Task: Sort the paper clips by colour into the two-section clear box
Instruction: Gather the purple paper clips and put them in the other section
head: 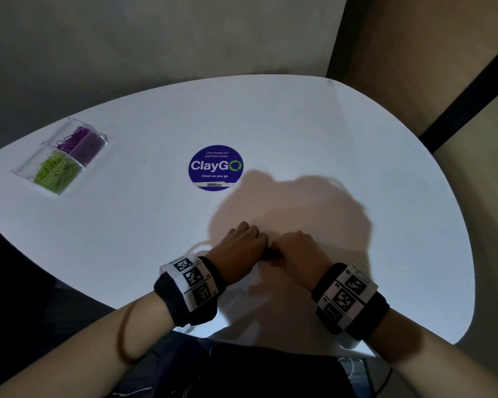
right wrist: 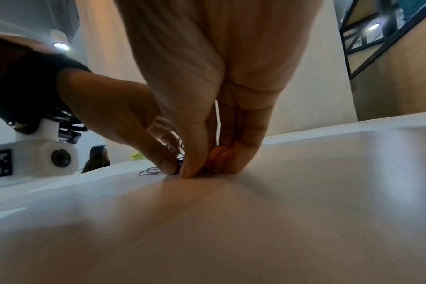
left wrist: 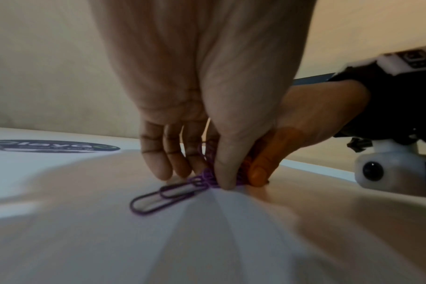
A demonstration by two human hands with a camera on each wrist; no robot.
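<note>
My left hand (head: 246,239) and right hand (head: 295,248) meet knuckle to knuckle near the table's front edge. In the left wrist view my left hand (left wrist: 204,178) pinches a small bunch of purple paper clips (left wrist: 204,177) against the tabletop, with one linked purple clip (left wrist: 158,199) trailing flat on the table. My right hand (right wrist: 202,171) has its thumb and curled fingers pinched on the same bunch from the other side. The clear two-section box (head: 20,169) stands far left, with purple clips (head: 81,142) in its far section and green clips (head: 56,172) in its near one.
A round blue "ClayGo" sticker (head: 215,167) lies flat mid-table, beyond my hands. The white table (head: 357,156) curves away on the right toward a wall corner. A person (right wrist: 96,159) is visible in the distance past the left edge.
</note>
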